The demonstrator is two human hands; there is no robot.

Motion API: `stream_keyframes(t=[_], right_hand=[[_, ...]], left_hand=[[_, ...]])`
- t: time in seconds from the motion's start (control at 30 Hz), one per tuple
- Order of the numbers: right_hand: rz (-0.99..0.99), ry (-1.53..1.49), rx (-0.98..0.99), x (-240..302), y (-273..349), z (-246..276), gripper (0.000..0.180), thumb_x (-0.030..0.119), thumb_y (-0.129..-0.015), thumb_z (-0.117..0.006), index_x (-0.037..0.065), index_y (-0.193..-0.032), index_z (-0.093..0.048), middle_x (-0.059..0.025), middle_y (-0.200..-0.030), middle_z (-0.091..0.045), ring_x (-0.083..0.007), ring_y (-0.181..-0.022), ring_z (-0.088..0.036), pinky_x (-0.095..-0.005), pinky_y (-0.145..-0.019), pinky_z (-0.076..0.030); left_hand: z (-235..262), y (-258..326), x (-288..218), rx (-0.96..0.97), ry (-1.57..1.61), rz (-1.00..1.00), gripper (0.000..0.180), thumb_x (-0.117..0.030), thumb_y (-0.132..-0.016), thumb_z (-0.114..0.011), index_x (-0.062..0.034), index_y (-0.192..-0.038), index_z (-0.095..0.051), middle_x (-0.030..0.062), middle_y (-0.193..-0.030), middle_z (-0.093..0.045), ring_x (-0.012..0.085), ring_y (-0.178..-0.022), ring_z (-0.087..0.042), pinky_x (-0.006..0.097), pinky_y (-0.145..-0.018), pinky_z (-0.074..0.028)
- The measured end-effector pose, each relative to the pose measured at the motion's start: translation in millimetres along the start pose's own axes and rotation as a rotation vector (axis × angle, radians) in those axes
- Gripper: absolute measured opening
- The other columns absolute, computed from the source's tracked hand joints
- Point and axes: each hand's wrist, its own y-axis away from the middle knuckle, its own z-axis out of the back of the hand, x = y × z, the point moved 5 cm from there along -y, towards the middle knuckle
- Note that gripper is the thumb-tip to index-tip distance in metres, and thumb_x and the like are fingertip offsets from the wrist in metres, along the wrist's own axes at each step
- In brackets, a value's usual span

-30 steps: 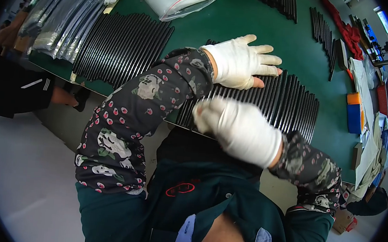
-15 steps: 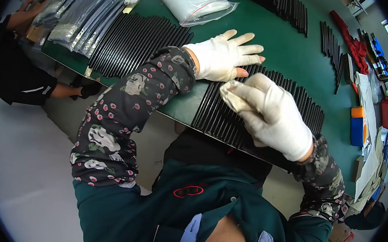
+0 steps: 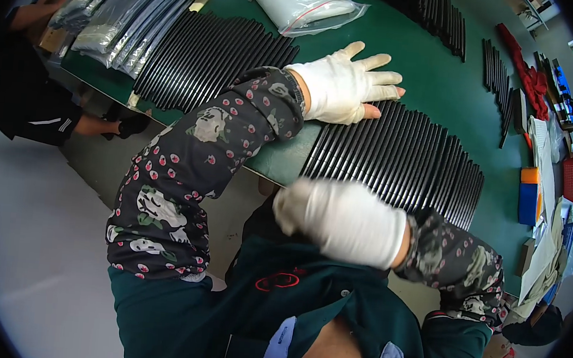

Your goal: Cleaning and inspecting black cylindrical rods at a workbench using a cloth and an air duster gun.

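Note:
A row of slim black rods lies side by side on the green table in front of me. My left hand, in a white glove with bare thumb and fingertip showing, rests with spread fingers at the row's upper left end. Nothing is in it. My right hand, also gloved, is at the near ends of the rods by the table's front edge. It is blurred by motion but closed around what looks like a wadded off-white cloth.
Left of my arm lies another row of black rods, beside plastic-wrapped bundles. A clear bag with white contents lies behind. More rods, a red cloth and an orange-blue block are farther right. Another person is at left.
My right hand has swept from above the rods down and left toward me, past their near ends. My left hand stays spread at the row's upper left; the whole view has shifted slightly.

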Motion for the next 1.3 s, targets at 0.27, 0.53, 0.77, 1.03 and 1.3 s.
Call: stream_keyframes(t=[0.27,0.53,0.77,1.03,1.3], right_hand=[[-0.013,0.143,-0.279,-14.1,-3.6,27.8,0.016,0.006,-0.082,-0.061,0.005,-0.098,-0.06,-0.0088,-0.081,-0.059,-0.0236,-0.07,-0.065,-0.0313,-0.059,-0.053],[-0.065,0.278,-0.34,-26.0,2.0,54.0,0.031,0.003,-0.078,-0.064,0.002,-0.108,-0.058,-0.0113,-0.088,-0.061,-0.0282,-0.072,-0.065,-0.0356,-0.061,-0.055],[-0.009,-0.134,-0.013,15.1,13.8,19.6,0.01,0.008,-0.083,-0.057,0.012,-0.092,-0.06,-0.0076,-0.083,-0.058,-0.0261,-0.068,-0.064,-0.0364,-0.06,-0.053],[-0.135,-0.045,0.255,17.0,33.5,1.8,0.017,0.012,-0.086,-0.059,0.013,-0.103,-0.061,-0.0047,-0.085,-0.057,-0.0199,-0.07,-0.064,-0.0309,-0.056,-0.053],[-0.484,-0.077,-0.486,-1.7,99.0,99.6,0.035,0.001,-0.075,-0.067,0.003,-0.11,-0.066,-0.0116,-0.089,-0.058,-0.0266,-0.079,-0.06,-0.0326,-0.075,-0.05]], left_hand=[[-2.7,2.1,-0.9,0.025,-0.027,0.012,0.054,-0.035,-0.097,-0.049,-0.0186,-0.146,-0.035,0.0028,-0.154,-0.031,0.0267,-0.144,-0.022,0.051,-0.118,-0.017],[3.7,3.5,-2.1,0.041,-0.039,0.018,0.054,-0.034,-0.097,-0.049,-0.0178,-0.146,-0.036,0.0036,-0.154,-0.03,0.0274,-0.144,-0.022,0.051,-0.118,-0.017],[1.7,3.2,-1.0,0.028,-0.048,-0.009,0.055,-0.033,-0.096,-0.05,-0.0156,-0.146,-0.035,0.0049,-0.153,-0.032,0.0285,-0.144,-0.024,0.052,-0.117,-0.019],[2.6,0.5,-1.8,0.081,-0.091,0.006,0.057,-0.042,-0.098,-0.043,-0.0167,-0.148,-0.032,0.0043,-0.155,-0.028,0.0265,-0.145,-0.02,0.052,-0.117,-0.015],[37.7,53.1,-48.5,-0.209,0.113,-0.069,0.074,-0.035,-0.084,-0.063,-0.0039,-0.144,-0.033,0.0181,-0.15,-0.032,0.0368,-0.141,-0.027,0.053,-0.113,-0.025]])
